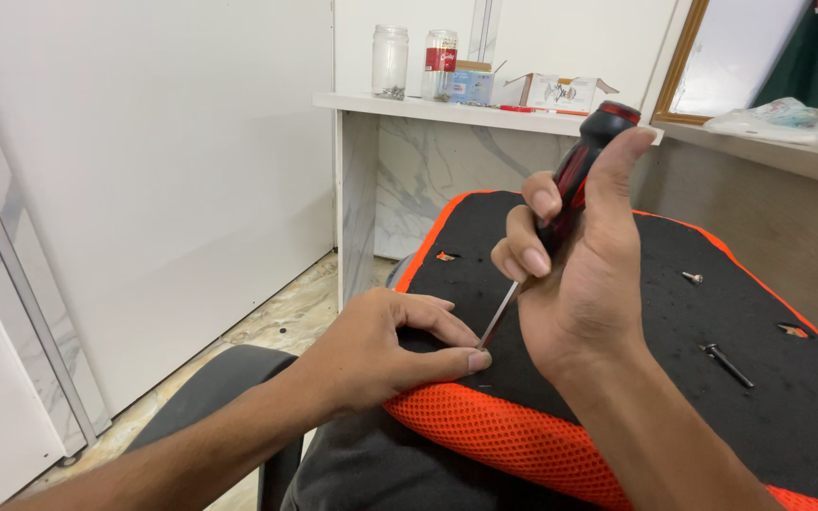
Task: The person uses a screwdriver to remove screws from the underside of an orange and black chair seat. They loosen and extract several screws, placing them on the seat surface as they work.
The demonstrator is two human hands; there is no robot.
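Two bare hands at work, centre of frame, over upturned chair seat (759, 312) with black felt underside and orange mesh edge along lower middle. Right hand (579, 284) clamped around screwdriver (565, 203), black-and-red handle, fingers wrapped, thumb stretched up along handle toward its cap near upper centre-right. Shaft slanted down and left, tip meeting black fabric just beside left thumb, exact contact point hidden by fingers. Left hand (385, 350) resting on near-left corner of seat, fingers drawn together, thumb and forefinger pinched close at screwdriver tip; whether anything small held between them cannot be told. Loose black bolt (729, 365) lying flat on felt, right of right wrist, well apart from tip. Short silver screw (692, 277) standing on felt further up, right of centre. Two small tears in felt showing orange, one upper left of seat, one at right edge. White shelf (447, 110) at upper centre carrying clear glass jar (390, 61), second jar with red label (440, 64) and open cardboard box (560, 92). Plastic bag (778, 121) on ledge at upper right. White panel wall filling left half.
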